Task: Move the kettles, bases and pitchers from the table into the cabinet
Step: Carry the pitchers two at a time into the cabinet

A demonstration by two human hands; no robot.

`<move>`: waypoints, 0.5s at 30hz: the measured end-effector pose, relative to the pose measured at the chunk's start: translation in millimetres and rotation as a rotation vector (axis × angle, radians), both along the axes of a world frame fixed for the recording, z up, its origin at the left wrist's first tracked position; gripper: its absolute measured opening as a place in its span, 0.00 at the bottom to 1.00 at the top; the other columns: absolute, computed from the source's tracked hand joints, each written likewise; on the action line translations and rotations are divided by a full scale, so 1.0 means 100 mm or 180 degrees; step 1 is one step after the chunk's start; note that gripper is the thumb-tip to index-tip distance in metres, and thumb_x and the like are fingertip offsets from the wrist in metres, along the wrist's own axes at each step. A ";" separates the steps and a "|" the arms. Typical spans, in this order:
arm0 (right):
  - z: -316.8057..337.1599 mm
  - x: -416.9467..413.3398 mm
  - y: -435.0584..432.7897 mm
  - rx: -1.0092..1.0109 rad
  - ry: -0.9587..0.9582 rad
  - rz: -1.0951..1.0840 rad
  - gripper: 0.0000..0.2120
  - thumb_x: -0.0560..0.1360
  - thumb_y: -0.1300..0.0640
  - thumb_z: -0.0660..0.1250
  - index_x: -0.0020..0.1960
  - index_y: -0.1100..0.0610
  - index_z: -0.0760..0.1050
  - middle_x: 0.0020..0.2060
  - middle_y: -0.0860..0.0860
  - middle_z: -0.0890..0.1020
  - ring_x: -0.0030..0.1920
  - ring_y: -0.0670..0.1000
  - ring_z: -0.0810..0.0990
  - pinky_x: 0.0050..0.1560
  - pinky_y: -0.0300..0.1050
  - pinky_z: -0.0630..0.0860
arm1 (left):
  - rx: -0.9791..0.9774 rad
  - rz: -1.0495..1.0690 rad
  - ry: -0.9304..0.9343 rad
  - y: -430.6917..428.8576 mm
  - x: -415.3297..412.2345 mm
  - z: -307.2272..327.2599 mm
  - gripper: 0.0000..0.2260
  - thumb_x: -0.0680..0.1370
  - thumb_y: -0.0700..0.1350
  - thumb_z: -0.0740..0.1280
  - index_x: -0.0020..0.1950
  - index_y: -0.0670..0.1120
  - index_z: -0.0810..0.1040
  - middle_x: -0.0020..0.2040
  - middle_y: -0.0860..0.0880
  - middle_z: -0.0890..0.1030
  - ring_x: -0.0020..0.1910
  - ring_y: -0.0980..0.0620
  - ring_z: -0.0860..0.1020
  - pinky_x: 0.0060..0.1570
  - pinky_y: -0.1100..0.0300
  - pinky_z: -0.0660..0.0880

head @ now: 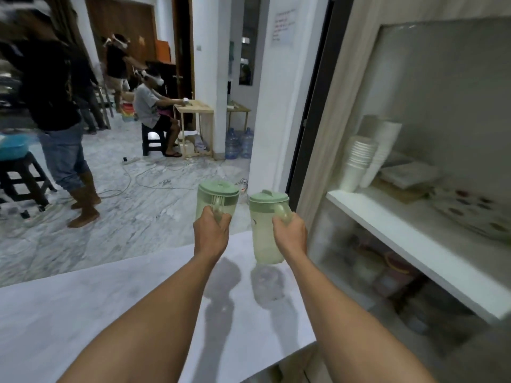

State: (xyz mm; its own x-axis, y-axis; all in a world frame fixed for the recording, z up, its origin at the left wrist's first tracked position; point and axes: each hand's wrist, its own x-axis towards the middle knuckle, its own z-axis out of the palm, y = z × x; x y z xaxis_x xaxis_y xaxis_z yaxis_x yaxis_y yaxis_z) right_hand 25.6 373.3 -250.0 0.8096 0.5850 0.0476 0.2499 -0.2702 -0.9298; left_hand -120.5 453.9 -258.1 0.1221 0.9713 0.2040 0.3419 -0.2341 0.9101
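We've got two pale green plastic pitchers, one per hand, both lifted clear of the bench; their shadows fall on its white top below. The left pitcher hangs past the bench's far edge, over the floor. The right pitcher sits above the bench corner, just beside the open cabinet.

Handling, as we judge it: thin translucent plastic, stiff enough, light. They look empty or near it, but the blur hides any liquid line. Lids are on, so nothing loose. Smooth walls would be slippery, which makes the handle the right place to take hold.

Grip: left hand is wrapped closed around the left pitcher's handle, fingers curled through it. Right hand is likewise closed on the right pitcher's handle. Both pitchers ride upright, the right one tilted slightly.

The cabinet's upper shelf already carries stacked white cups and flat items; the lower shelf is cluttered and blurred, so we can't tell what free space is there.
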 end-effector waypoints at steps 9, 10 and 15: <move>0.86 -0.65 -1.24 0.0398 -0.0186 -0.0605 0.06 0.71 0.53 0.67 0.38 0.54 0.77 0.33 0.49 0.79 0.37 0.53 0.78 0.33 0.42 0.68 | 0.0401 -0.0553 -0.0095 -0.92 -0.45 0.75 0.09 0.79 0.46 0.63 0.51 0.40 0.73 0.46 0.42 0.77 0.44 0.43 0.73 0.42 0.55 0.66; 0.94 -0.71 -1.36 0.0415 -0.0220 -0.0675 0.06 0.72 0.53 0.67 0.37 0.54 0.77 0.33 0.49 0.79 0.38 0.54 0.79 0.34 0.42 0.68 | 0.0432 -0.0596 -0.0108 -1.02 -0.48 0.83 0.09 0.79 0.46 0.63 0.51 0.40 0.73 0.46 0.42 0.77 0.44 0.44 0.73 0.41 0.55 0.66; 1.30 -0.93 -2.04 0.0402 -0.0491 -0.1034 0.10 0.76 0.52 0.67 0.44 0.59 0.76 0.39 0.53 0.80 0.43 0.57 0.78 0.39 0.44 0.69 | 0.0544 -0.0861 -0.0282 -1.53 -0.61 1.27 0.07 0.80 0.45 0.63 0.48 0.40 0.74 0.44 0.43 0.77 0.42 0.45 0.73 0.39 0.56 0.65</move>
